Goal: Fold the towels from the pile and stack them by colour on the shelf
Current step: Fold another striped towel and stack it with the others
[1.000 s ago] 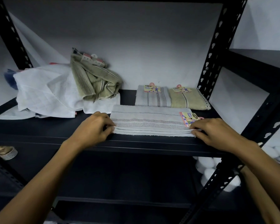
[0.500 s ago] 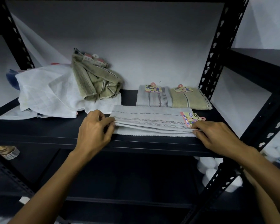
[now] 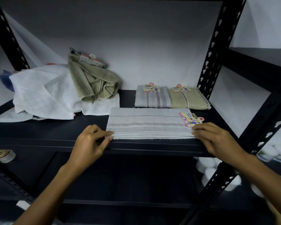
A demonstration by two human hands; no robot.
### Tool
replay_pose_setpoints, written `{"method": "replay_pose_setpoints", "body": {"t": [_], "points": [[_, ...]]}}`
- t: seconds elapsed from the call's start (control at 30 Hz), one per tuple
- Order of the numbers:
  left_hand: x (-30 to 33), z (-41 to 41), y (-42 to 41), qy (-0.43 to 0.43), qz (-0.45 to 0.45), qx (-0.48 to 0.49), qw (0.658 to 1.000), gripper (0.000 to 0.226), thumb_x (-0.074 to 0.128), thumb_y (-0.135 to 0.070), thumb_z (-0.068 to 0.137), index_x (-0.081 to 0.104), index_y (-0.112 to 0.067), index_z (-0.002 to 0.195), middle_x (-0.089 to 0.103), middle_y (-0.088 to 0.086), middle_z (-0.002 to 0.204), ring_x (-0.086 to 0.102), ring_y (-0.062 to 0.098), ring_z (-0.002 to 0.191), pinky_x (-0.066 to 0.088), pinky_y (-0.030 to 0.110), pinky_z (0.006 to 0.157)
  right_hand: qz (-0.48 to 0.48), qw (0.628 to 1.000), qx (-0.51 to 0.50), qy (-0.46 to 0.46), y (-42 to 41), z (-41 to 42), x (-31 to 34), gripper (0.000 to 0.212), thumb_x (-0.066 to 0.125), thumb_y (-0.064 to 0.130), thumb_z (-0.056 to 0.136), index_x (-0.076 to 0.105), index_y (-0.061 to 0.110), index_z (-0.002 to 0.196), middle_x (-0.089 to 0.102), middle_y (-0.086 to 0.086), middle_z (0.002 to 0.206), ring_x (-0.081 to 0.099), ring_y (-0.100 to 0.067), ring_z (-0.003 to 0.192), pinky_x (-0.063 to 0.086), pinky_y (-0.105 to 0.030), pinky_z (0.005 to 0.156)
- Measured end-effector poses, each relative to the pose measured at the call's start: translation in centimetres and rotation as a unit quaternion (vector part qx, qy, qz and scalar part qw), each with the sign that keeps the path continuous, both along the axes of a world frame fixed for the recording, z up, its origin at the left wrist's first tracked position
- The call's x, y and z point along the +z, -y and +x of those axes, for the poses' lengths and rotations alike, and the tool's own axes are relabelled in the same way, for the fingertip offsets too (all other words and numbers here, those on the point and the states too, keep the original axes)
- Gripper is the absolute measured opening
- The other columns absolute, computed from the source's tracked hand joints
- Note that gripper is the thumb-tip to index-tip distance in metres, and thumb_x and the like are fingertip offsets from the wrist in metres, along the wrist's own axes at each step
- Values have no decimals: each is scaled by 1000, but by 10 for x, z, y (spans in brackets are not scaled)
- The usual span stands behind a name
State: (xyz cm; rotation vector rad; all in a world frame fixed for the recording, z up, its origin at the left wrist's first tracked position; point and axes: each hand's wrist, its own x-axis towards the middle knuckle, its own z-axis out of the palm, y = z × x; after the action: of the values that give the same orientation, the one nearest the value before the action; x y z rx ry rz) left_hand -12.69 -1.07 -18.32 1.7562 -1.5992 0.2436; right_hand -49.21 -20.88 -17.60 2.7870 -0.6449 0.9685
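The left hand [image 3: 92, 144] is pinching the near left corner of the grey striped face towel [image 3: 148, 123], thumb and curled fingers closing on the stacked layers at its edge. The right hand [image 3: 215, 138] is doing the same at the near right corner, fingertips curling onto the folded edge just below the paper tag [image 3: 191, 119].

The towel is lying half-folded along the front of the shelf [image 3: 39, 135], in front of the two finished stacks. It is looking soft, light and limp (terry cloth, likely to sag wherever it is unsupported), so taking it at both end corners, as now, should keep the layers aligned; the tag is probably flimsy and best not pulled.

Behind this towel, a folded grey towel [image 3: 152, 99] and a folded olive towel [image 3: 187, 99] are sitting side by side, touching. Their tags carry a dark oval logo, too small to be sure of, and the grey one's tag reads "Face Towel".

Left of the striped towel, the unfolded pile is waiting: a crumpled olive towel [image 3: 94, 82] on top of white waffle cloths [image 3: 42, 93].
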Motion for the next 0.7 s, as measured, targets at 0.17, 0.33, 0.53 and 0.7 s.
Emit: {"method": "replay_pose_setpoints", "body": {"t": [0.17, 0.33, 0.53, 0.7], "points": [[12, 0, 3, -50, 65, -7, 997, 18, 78, -14, 81, 79, -24, 95, 52, -11, 79, 49, 6, 85, 36, 16, 69, 13, 998, -43, -53, -4, 2, 15, 28, 74, -6, 70, 80, 15, 88, 56, -2, 86, 52, -23, 80, 46, -30, 53], [27, -7, 16, -37, 60, 0, 997, 16, 73, -19, 84, 78, -30, 94, 54, -11, 91, 46, 11, 95, 39, 26, 79, 139, 982, -127, 27, -12, 22, 33, 22, 68, 3, 79, 79, 15, 94, 58, 2, 91, 51, -23, 95, 45, -34, 79], [45, -40, 75, 36, 75, -65, 994, 31, 56, -25, 96, 65, -25, 125, 56, 1, 132, 47, 20, 127, 40, 48, 102, 206, 975, -87, -12, -48, 106, 35, 44, 50, 36, 98, 51, 22, 140, 46, -8, 146, 35, -25, 138, 29, -37, 112], [36, -31, 94, 76, 275, -58, 957, 44, 38, -45, 102, 43, -34, 144, 34, 3, 156, 23, 19, 147, 23, 53, 114, 162, 960, -132, -185, -67, 117, 9, 73, 4, 66, 93, 31, 31, 151, 27, -4, 160, 16, -20, 148, 6, -44, 119]]}}
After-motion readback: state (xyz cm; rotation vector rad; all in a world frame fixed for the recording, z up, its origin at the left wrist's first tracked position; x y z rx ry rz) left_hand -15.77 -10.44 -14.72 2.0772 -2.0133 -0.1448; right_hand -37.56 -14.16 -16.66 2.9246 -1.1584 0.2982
